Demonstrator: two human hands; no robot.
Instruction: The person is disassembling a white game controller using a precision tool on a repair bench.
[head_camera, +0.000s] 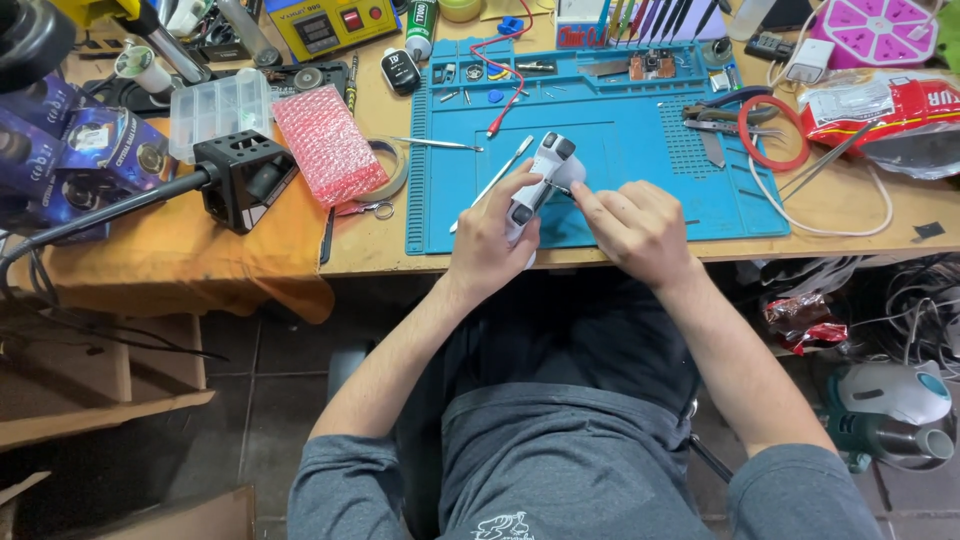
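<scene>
The white game controller (538, 183) is held just above the near edge of the surface (860, 225), over the blue silicone work mat (620, 140). The left hand (490, 240) wraps the lower grip, fingers curled round the shell. The right hand (632, 225) has its fingertips pressed against the controller's side near the middle; whether they pinch a small part there cannot be told.

Handling judgement: the controller appears light and rigid, a moulded plastic shell with smooth, rounded contours and dark stick caps at the far end. The smooth finish is likely to slip under a loose hold. Take hold at the grip handles; avoid loading the sticks, which look like the most delicate points.

Adjacent items: a slim metal tool (492, 183) lies on the mat just left of the controller. A pink bubble-wrap pouch (328, 158) and a clear plastic compartment box (220, 110) sit toward the left part of the surface. A red-and-white cable loop (790, 150) lies toward the right edge, and a purple round power strip (880, 30) occupies the far right corner
</scene>
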